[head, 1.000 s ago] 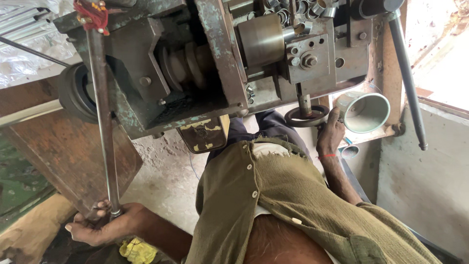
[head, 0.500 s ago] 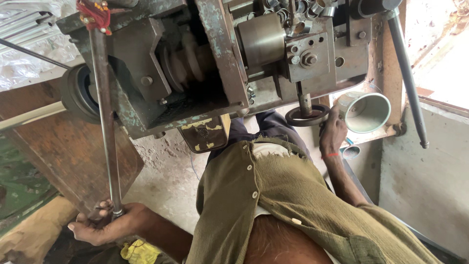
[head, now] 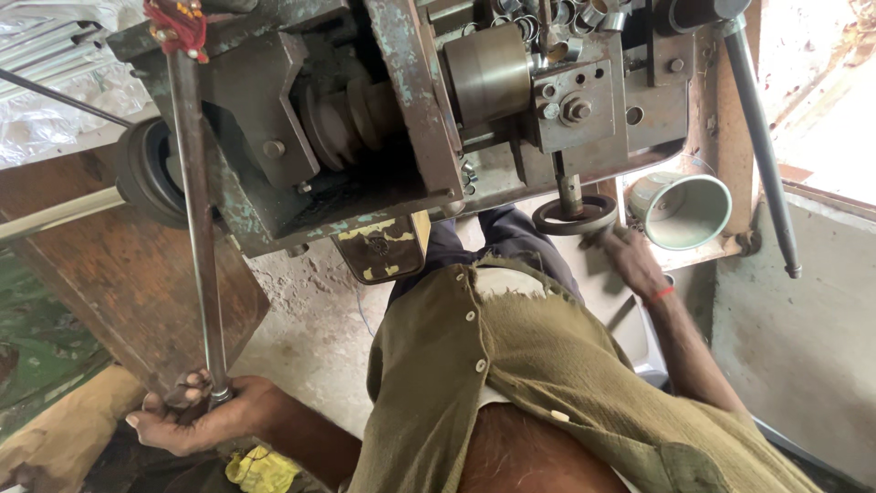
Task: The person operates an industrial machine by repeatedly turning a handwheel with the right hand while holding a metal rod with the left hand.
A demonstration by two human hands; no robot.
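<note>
right hand now blurred, off the handwheel, fingers loose; left hand still gripping lever rod

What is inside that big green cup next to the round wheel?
The green cup shows only its bare pale inner wall; nothing visible lies inside. Its deepest part is turned away and shadowed, so something small there would stay hidden. The right hand sits just below the small handwheel beside it.

There is one machine, with two long levers: one rod and one bar. I count one handwheel, one green cup, one yellow rag and two hands.
</note>
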